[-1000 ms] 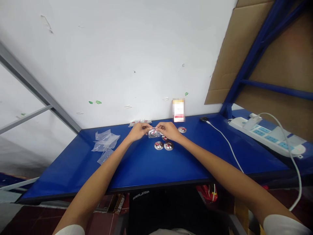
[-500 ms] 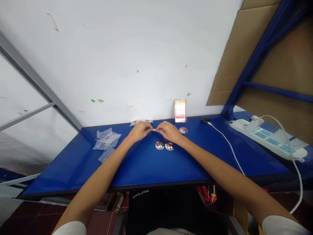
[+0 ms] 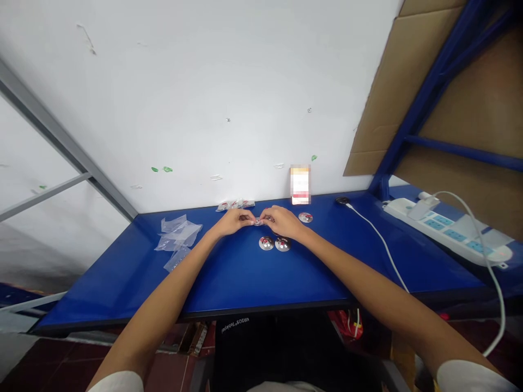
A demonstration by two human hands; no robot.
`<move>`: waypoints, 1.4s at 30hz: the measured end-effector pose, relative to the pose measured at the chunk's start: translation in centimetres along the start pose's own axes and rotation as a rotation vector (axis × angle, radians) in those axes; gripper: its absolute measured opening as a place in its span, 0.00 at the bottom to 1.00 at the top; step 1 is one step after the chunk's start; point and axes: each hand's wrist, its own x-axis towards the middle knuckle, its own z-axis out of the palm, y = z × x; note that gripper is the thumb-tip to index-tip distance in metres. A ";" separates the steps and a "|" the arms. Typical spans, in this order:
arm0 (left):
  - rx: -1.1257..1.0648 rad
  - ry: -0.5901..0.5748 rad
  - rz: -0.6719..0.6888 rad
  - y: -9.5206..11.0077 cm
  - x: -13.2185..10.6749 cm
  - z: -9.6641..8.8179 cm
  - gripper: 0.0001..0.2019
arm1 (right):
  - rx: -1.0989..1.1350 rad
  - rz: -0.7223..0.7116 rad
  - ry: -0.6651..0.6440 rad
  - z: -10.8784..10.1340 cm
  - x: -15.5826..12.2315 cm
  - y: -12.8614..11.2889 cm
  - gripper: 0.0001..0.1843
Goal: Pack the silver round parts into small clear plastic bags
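Observation:
My left hand (image 3: 237, 220) and my right hand (image 3: 281, 222) meet over the table, fingertips pinched on a small clear plastic bag (image 3: 257, 221) between them. Whether something is inside it I cannot make out. Two shiny round badges with red and dark markings, the left one (image 3: 266, 243) and the right one (image 3: 283, 243), lie side by side just in front of my right hand. Beyond that hand, to its right, rests another round badge (image 3: 305, 218). Several bagged badges (image 3: 235, 205) lie against the wall behind my left hand.
Flat clear bags (image 3: 178, 234) lie loosely on the left of the blue table (image 3: 261, 283). A bright upright card or screen (image 3: 300, 185), blurred out, leans on the wall (image 3: 261, 81). On the right are a black disc with a white cable (image 3: 343, 201) and a power strip (image 3: 445, 231).
Both hands have come slightly nearer and lower, and the piece between the fingertips now shows more of its clear plastic. The badges on the table stay put.

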 end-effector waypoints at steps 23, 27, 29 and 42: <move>0.164 -0.035 0.162 0.5 -0.3 -1.1 0.14 | 0.160 0.038 -0.013 0.9 0.4 0.2 0.09; 0.100 -0.079 0.122 0.4 -0.3 -1.2 0.15 | 0.162 -0.043 -0.064 0.5 0.1 1.0 0.07; 0.077 -0.083 0.086 0.4 -0.4 -1.2 0.16 | 0.151 -0.099 -0.102 0.1 0.0 1.6 0.10; 0.065 0.053 0.019 -1.3 0.4 0.7 0.12 | -0.025 -0.235 -0.043 0.5 0.4 1.2 0.14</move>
